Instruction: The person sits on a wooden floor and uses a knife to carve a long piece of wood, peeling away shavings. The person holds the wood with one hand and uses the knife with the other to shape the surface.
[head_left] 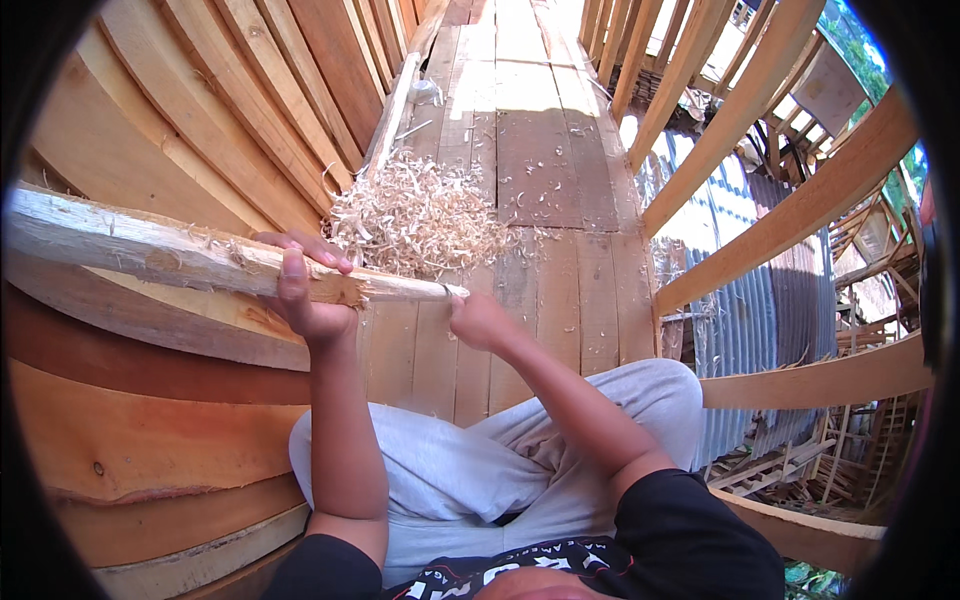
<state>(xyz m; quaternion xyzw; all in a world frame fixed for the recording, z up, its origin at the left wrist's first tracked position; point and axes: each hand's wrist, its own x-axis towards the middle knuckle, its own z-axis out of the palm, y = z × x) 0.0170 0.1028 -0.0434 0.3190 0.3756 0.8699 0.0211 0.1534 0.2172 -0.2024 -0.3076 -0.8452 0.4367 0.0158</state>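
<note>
A long, rough-hewn wooden pole [165, 248] comes in from the left edge, with shreds of wood along it. My left hand [318, 305] is wrapped round it near a stepped, splintered shoulder. Beyond that shoulder runs a thinner pale section [405, 286], tapering to the right. My right hand [478, 320] is closed in a fist at the tip of this section. A small dark band or edge shows just beside the fist. What the right fingers hold is hidden. Both arms reach forward over my crossed legs [450, 470] in light grey trousers.
Curled wood shavings [420, 215] are heaped on the plank floor [515, 290], with more scattered farther off. Wooden boards [170, 450] stand along the left. Curved wooden slats [790, 260] form a railing on the right. Corrugated metal sheets [735, 300] and timber lie beyond it.
</note>
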